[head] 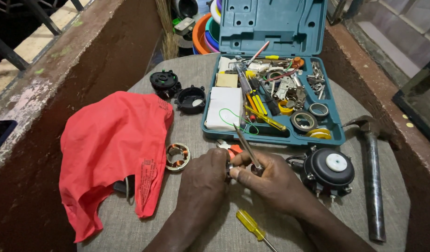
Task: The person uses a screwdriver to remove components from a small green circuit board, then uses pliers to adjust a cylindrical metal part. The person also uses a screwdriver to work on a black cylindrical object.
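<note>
Our left hand (203, 175) pinches a small metal part (229, 167) steady; our right hand (271, 179) clenches a slim metal-shafted screwdriver (246, 145), tip angled onto it.

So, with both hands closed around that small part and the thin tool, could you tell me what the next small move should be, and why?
Probably steady the small metal part with the left hand and press the thin tool in gently. The right hand already grips the tool's lower end against the part, and the hands meet there, so only fine pressure seems needed.
</note>
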